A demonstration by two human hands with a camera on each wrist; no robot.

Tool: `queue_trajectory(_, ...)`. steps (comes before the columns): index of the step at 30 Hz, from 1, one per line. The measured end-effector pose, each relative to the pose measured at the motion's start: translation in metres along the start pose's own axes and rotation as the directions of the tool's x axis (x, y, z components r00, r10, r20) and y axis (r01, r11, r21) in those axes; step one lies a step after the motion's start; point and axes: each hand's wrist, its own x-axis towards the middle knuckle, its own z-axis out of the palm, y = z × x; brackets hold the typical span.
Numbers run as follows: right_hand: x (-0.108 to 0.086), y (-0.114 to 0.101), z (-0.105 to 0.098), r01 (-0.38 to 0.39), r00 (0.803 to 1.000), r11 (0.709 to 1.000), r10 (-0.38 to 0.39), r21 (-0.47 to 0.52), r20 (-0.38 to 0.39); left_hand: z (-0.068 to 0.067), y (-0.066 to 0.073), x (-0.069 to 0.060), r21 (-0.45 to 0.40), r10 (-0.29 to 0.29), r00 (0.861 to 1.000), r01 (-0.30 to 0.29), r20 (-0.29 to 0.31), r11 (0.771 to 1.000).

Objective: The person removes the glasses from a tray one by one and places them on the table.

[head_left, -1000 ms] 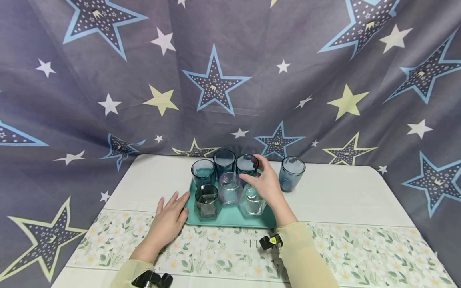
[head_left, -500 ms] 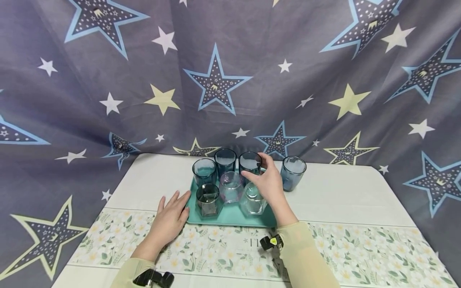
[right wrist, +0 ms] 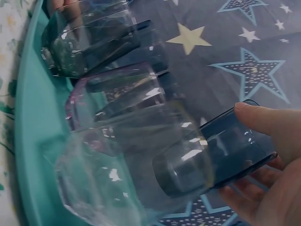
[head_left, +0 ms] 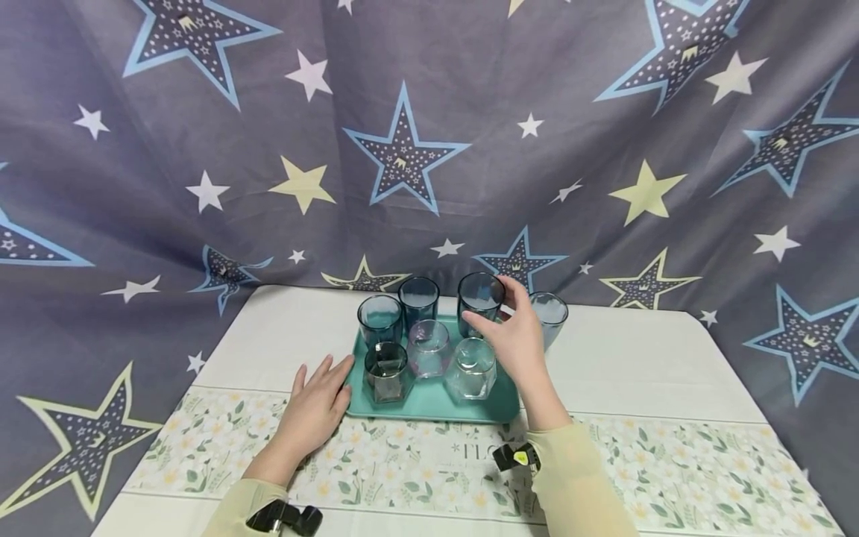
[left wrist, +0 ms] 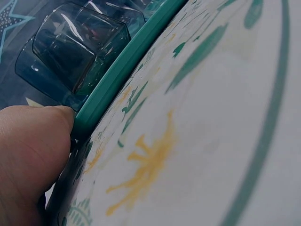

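Observation:
My right hand (head_left: 513, 339) grips a blue glass tumbler (head_left: 480, 294) between thumb and fingers, over the back right part of the teal tray (head_left: 429, 409). In the right wrist view the tumbler (right wrist: 235, 146) shows partly through a clear glass in front of it. My left hand (head_left: 312, 410) rests at the tray's left edge, fingers extended. The left wrist view has the thumb (left wrist: 35, 146) against the rim. On the tray stand a smoky grey glass (head_left: 386, 373), a purple-tinted glass (head_left: 429, 350), a clear glass (head_left: 472, 371) and two blue tumblers (head_left: 379, 321) (head_left: 419, 297).
Another blue tumbler (head_left: 552, 309) stands on the table right of the tray, partly behind my right hand. A floral cloth band (head_left: 671, 470) crosses the white table (head_left: 644, 358). A star-patterned curtain (head_left: 570, 149) hangs directly behind the table.
My right hand has lifted the gripped tumbler and carried it rightward, away from the other blue tumblers. It now partly covers the tumbler on the table. My left hand stays at the tray edge.

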Motion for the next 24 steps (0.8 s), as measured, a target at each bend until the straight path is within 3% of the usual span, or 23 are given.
queue_trajectory(9, -0.010, -0.021, -0.031, 0.056, 0.996, 0.997, -0.052, 0.044, -0.077, -0.001, -0.002, -0.001, -0.008, 0.001, 1.000, -0.001, -0.002, 1.000)
queue_trajectory(16, -0.019, -0.029, -0.058, 0.078, 0.989, 0.997, -0.077, 0.005, -0.125, -0.001, -0.003, -0.002, -0.014, 0.005, 1.000, -0.005, 0.000, 1.000)
queue_trajectory(24, -0.030, -0.031, -0.091, 0.069, 0.991, 0.995, -0.077, -0.071, -0.113, -0.001, -0.002, 0.000, -0.009, 0.007, 1.000, -0.007, -0.004, 1.000)
